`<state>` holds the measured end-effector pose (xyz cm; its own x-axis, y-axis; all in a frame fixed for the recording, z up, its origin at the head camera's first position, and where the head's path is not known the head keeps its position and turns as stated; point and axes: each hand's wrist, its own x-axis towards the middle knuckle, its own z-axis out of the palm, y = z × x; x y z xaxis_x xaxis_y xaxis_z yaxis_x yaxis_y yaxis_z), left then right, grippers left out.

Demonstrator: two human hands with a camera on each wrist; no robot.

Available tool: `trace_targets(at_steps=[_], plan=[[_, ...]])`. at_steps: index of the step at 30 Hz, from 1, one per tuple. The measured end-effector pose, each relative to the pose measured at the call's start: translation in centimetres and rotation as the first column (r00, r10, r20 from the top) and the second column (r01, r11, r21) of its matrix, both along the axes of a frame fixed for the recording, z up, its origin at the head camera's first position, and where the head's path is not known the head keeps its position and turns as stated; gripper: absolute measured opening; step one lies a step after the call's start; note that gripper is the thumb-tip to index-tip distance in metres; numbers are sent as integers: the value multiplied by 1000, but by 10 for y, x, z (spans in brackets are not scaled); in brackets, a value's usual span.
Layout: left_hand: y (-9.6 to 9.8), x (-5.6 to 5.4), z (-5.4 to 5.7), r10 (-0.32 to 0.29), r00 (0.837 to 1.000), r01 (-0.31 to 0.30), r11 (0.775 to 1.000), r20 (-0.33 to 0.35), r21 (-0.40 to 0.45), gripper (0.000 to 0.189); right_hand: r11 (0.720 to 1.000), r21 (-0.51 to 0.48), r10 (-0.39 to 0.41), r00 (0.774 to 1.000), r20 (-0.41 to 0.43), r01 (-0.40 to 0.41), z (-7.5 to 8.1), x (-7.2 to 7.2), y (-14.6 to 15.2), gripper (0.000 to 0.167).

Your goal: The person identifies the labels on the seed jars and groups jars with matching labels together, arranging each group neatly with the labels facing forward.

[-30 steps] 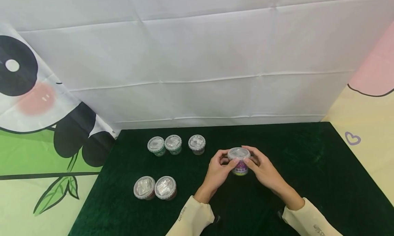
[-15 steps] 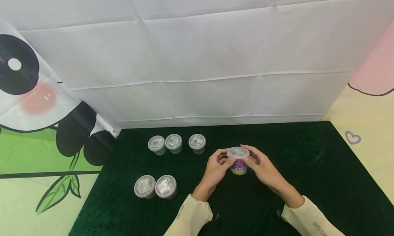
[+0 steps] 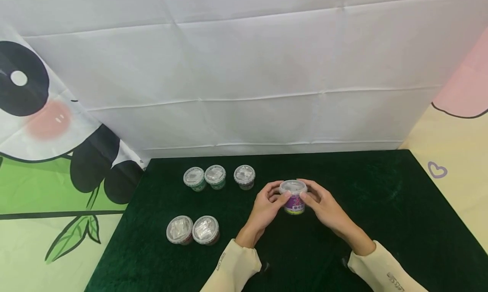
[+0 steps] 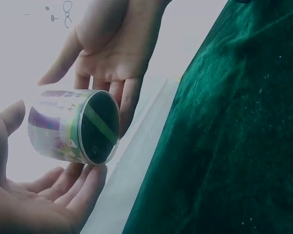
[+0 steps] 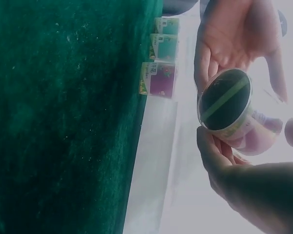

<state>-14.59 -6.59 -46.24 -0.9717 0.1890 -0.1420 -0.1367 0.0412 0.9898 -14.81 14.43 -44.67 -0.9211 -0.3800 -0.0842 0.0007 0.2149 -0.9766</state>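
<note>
A small clear plastic tub with a lid and a purple label, yellow-green at its lower edge, is held between both hands. My left hand grips its left side and my right hand its right side, thumbs at the front near the lid. In the left wrist view the underside of the tub looks dark with a green strip across it, raised above the table. The right wrist view shows the same tub from below, fingers curled around it.
On the dark green cloth-covered table stand two green-labelled tubs at the back left, with a dark-toned tub to their right. Two reddish tubs stand nearer the front left. A white cloth hangs behind.
The held tub has shifted slightly left and up in the head view, and more of its purple label shows. Both hands keep their hold; the other tubs stay put.
</note>
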Motion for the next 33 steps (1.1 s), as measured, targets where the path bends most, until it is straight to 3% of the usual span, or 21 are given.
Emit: trace_targets(at_steps=[7, 14, 19, 25, 28, 33], plan=[[-6, -1, -1, -35, 999, 35, 999, -8, -13, 47, 1000, -10, 23, 1000, 17, -23, 0, -2, 0, 59], [-13, -6, 0, -62, 998, 62, 998, -5, 28, 48, 1000, -20, 25, 1000, 13, -25, 1, -9, -1, 57], [-17, -11, 4, -42, 999, 40, 998, 32, 56, 47, 999, -34, 36, 999, 13, -35, 4, -15, -5, 59], [-17, -16, 5, 15, 1000, -14, 996, -14, 85, 45, 998, -54, 31, 999, -6, -31, 4, -23, -8, 57], [-18, -18, 5, 37, 999, -34, 997, -36, 65, 46, 998, -55, 31, 999, -29, -33, 1, -28, -11, 56], [-21, -21, 6, 47, 996, -52, 997, -77, -57, 47, 997, -55, 56, 995, -79, -60, -5, -37, -12, 55]])
